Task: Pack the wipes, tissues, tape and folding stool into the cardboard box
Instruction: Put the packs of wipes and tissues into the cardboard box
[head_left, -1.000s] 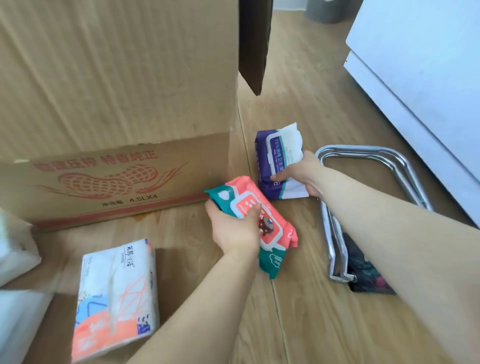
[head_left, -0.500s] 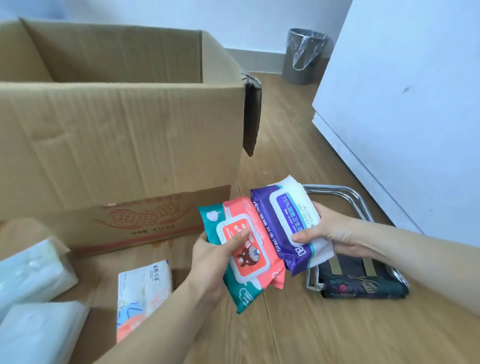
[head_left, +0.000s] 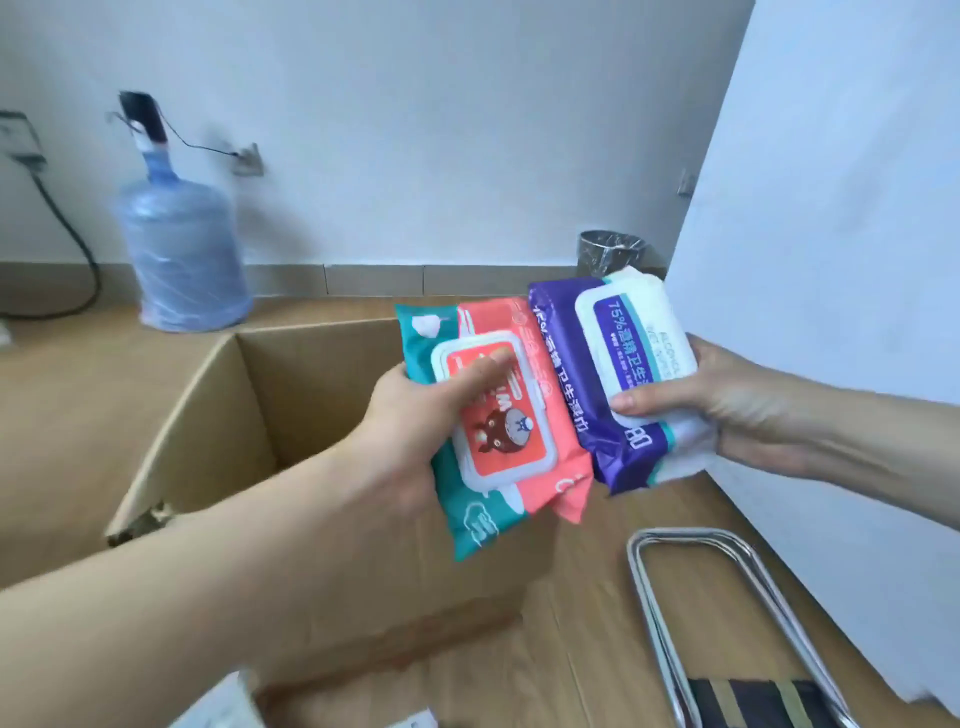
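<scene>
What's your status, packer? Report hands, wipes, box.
Left hand grips coral wipes pack. Right hand grips purple wipes pack. Both above open cardboard box. Nothing blocking.

Left hand (head_left: 415, 415) raised, fingers clamped, thumb laid across the front. Right hand (head_left: 727, 405) alongside, level, likewise gripping, thumb pointing left.

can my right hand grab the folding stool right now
Probably not yet. The right hand is full, gripping the purple wipes pack up over the box, while the folding stool lies on the floor below it, otherwise unobstructed.
</scene>
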